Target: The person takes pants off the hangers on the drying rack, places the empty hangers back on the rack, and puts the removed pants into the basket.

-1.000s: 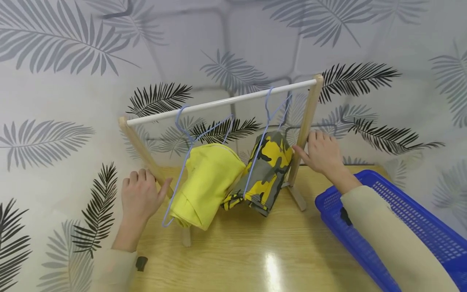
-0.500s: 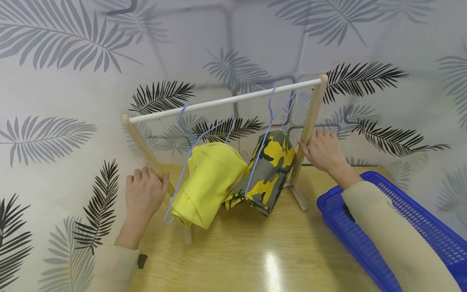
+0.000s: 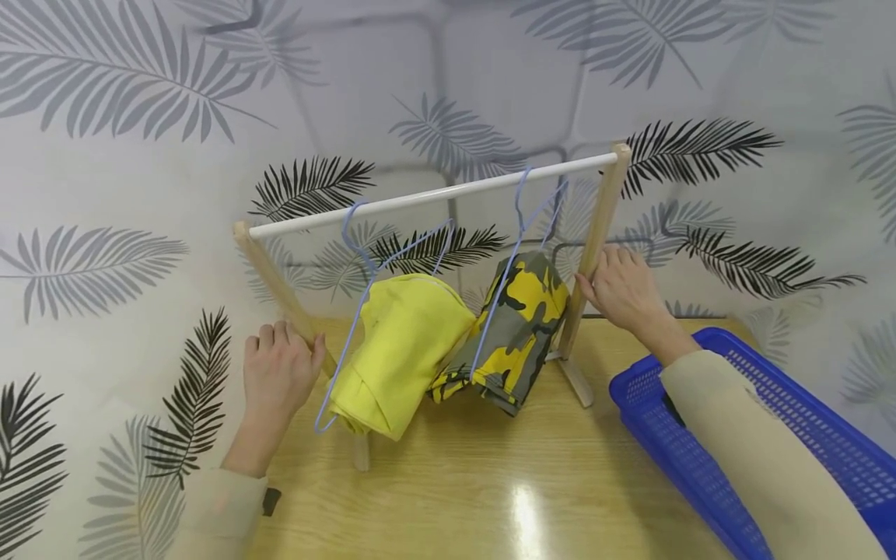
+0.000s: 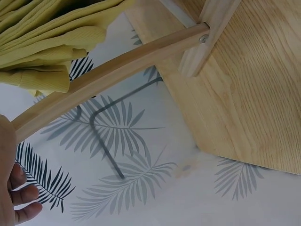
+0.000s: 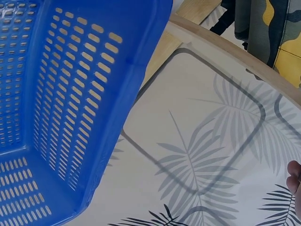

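Note:
A small clothes rack stands on the table, with a white bar (image 3: 448, 193) between two wooden posts. My left hand (image 3: 280, 377) grips the left post (image 3: 276, 288), thumb on the inner side and fingers outside; its fingers (image 4: 26, 195) show below the post in the left wrist view. My right hand (image 3: 623, 292) holds the right post (image 3: 602, 210), thumb across it. Between the hands, a folded yellow garment (image 3: 406, 350) hangs on a blue hanger (image 3: 355, 315). Right of it, a folded grey-and-yellow camouflage garment (image 3: 521, 334) hangs on another blue hanger (image 3: 498, 295).
A blue perforated plastic basket (image 3: 630, 381) lies at the right, under the right forearm. The wooden table (image 3: 448, 498) extends in front of the rack. Behind it is a pale leaf-patterned backdrop (image 3: 336, 85). The rack's right foot (image 3: 577, 383) sits close to the basket.
Both thumbs have drawn in closer to the posts over the last second. The rack and its hanging garments have shifted slightly right in the head view, and barely move in the last half second.

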The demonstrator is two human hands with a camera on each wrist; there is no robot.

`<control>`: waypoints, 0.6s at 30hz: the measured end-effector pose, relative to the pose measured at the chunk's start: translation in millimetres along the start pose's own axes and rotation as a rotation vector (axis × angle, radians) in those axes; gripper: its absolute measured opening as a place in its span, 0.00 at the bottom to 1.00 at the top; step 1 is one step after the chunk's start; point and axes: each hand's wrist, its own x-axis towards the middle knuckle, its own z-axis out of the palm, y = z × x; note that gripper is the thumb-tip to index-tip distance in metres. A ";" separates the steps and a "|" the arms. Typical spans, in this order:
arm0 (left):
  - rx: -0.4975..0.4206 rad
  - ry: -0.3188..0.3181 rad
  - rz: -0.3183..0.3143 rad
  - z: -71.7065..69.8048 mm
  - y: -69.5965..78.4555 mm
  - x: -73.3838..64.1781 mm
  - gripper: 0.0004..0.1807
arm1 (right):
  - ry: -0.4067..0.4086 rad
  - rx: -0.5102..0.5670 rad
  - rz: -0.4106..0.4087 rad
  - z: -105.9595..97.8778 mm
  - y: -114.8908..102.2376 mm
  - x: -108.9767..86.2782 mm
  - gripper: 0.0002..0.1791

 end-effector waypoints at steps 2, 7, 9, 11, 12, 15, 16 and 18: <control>0.007 0.011 0.011 1.0 -1.7 1.3 0.31 | 0.000 -0.007 0.001 -0.7 -1.0 -0.4 0.24; 0.017 0.008 0.032 2.0 -5.2 4.4 0.32 | -0.031 -0.007 0.012 -4.7 -4.4 -2.5 0.24; 0.014 -0.009 0.035 2.0 -5.8 5.4 0.32 | -0.047 -0.006 0.017 -6.6 -5.4 -3.4 0.24; 0.009 -0.026 0.036 2.3 -6.1 6.4 0.31 | -0.057 -0.001 0.023 -8.4 -6.1 -4.2 0.24; 0.003 -0.035 0.035 2.5 -6.2 7.0 0.31 | -0.064 0.005 0.028 -9.2 -6.2 -4.6 0.24; -0.001 -0.055 0.039 4.3 -6.3 9.8 0.30 | -0.077 0.012 0.039 -11.5 -6.3 -6.5 0.23; -0.006 -0.056 0.041 5.3 -6.5 10.9 0.30 | -0.077 0.011 0.041 -11.9 -6.2 -7.4 0.23; -0.012 -0.052 0.047 7.6 -6.9 13.2 0.29 | -0.074 0.007 0.043 -12.7 -6.2 -9.4 0.23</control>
